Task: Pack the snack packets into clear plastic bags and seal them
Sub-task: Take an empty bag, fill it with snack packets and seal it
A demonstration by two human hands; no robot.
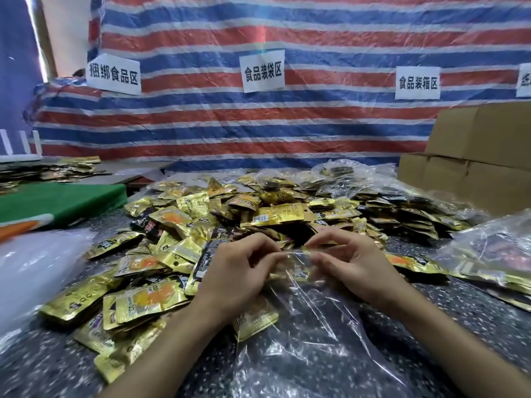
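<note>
Both hands, left (pixel 232 271) and right (pixel 350 265), grip the clear plastic bag's (pixel 304 326) top edge, pinching it between them.

Our bare forearms (pixel 184 334) converge from below. Our bare left grip (pixel 238 271) and bare right grip (pixel 353 265), fingers curled and close together, both pinch the top edge of one crinkled clear plastic bag (pixel 304 334).
</note>
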